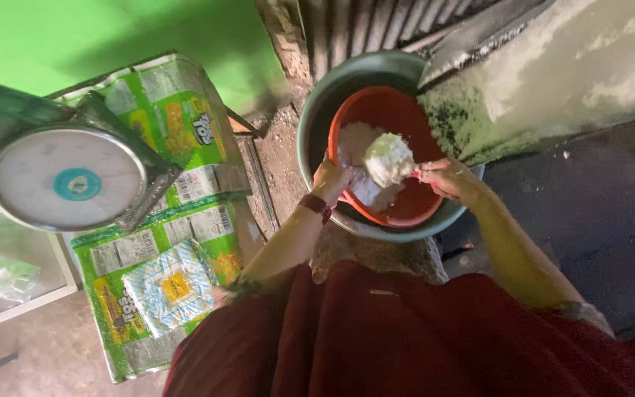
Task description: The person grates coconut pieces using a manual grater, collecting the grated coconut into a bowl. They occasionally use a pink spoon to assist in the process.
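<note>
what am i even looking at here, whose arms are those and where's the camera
There is no machine here. The one picture comes from a camera worn on a person's head, looking straight down, so the arms are that person's own. The left hand grips the rim of an orange bowl that sits inside a larger grey-green basin. The right hand holds a scoop heaped with a white, crumbly substance, over more of the same in the bowl. To the left a round-dialled weighing scale stands on green printed packaging.
</note>
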